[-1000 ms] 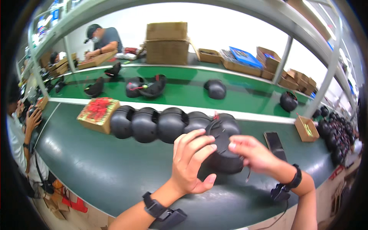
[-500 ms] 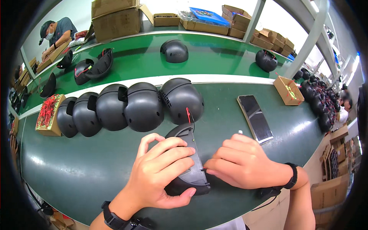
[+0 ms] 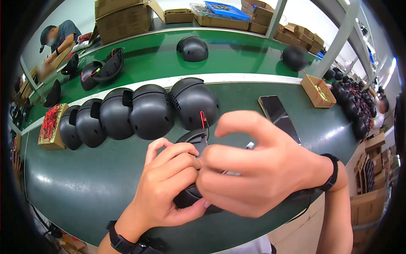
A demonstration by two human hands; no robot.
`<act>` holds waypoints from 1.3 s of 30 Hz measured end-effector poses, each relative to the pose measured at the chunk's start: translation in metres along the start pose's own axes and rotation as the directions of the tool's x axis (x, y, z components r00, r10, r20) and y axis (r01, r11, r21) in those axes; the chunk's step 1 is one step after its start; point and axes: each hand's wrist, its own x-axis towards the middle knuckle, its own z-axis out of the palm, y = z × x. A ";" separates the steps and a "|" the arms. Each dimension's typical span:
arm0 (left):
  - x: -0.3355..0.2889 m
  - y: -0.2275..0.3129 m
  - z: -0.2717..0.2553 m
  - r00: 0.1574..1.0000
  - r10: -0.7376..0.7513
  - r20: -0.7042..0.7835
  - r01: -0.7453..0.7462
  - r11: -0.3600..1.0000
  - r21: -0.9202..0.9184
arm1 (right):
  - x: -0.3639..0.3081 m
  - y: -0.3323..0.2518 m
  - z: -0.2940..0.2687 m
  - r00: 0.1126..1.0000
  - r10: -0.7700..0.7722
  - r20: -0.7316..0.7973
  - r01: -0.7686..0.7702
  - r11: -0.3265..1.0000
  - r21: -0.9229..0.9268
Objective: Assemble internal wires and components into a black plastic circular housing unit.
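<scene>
A curved black helmet part (image 3: pixel 186 197) is gripped by my left hand (image 3: pixel 167 186), its fingers over the top and the thumb at the near edge. Much of the part is hidden behind my right hand (image 3: pixel 249 169). That hand's index finger arches up while the other fingers curl in close to my left fingertips. A pale sliver shows between them, too small to name. Past the part's far end a red wire loop (image 3: pixel 202 120) stands up in front of the nearest black helmet shell (image 3: pixel 194 101). Beyond my right knuckles lies a small white object (image 3: pixel 250 145), partly covered.
Several black helmet shells (image 3: pixel 150 112) line up on the left, ending at a box of red wires (image 3: pixel 51 127). A phone (image 3: pixel 277 111) lies beyond my right hand, near a small cardboard box (image 3: pixel 318 91). More shells sit on the green bench (image 3: pixel 237 55) behind; a person works at far left.
My right hand has moved left and up over the helmet part, hiding its grey inner panel, and its index finger has lifted. My left hand keeps its hold, slightly shifted left.
</scene>
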 end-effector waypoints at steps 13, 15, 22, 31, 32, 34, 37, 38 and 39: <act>0.006 0.008 0.009 0.997 -0.081 -0.013 0.079 0.993 -0.091 | -0.012 0.030 -0.010 0.944 0.329 0.024 -0.296 0.815 0.497; 0.004 0.007 0.011 0.998 -0.061 -0.033 0.062 0.998 0.028 | -0.039 0.042 0.019 0.925 0.379 0.019 -0.330 0.780 0.531; 0.002 0.008 0.013 0.992 -0.121 -0.039 0.118 0.990 -0.083 | -0.062 0.037 0.012 0.832 0.406 0.378 -0.544 0.730 0.414; 0.004 0.008 0.013 0.993 -0.111 -0.024 0.109 0.990 -0.086 | -0.036 0.003 0.007 0.998 -0.025 -0.049 0.016 0.984 -0.177; 0.005 0.010 0.013 0.993 -0.114 -0.022 0.112 0.990 -0.085 | -0.036 0.004 0.008 0.998 -0.024 -0.051 0.014 0.985 -0.174; 0.009 0.015 0.012 0.994 -0.105 0.026 0.107 0.990 -0.089 | -0.036 0.011 0.008 0.985 -0.031 -0.167 0.005 0.988 -0.157; 0.007 0.011 0.008 0.993 -0.105 0.054 0.110 0.989 -0.102 | -0.038 0.015 0.018 0.961 -0.032 -0.276 0.023 0.999 -0.032; 0.006 0.009 0.007 0.994 -0.088 0.066 0.095 0.990 -0.101 | -0.039 0.016 0.017 0.959 -0.047 -0.279 0.038 0.999 -0.038; 0.008 0.010 0.006 0.992 -0.095 0.087 0.104 0.989 -0.105 | -0.039 0.016 0.014 0.959 -0.047 -0.281 0.038 0.999 -0.036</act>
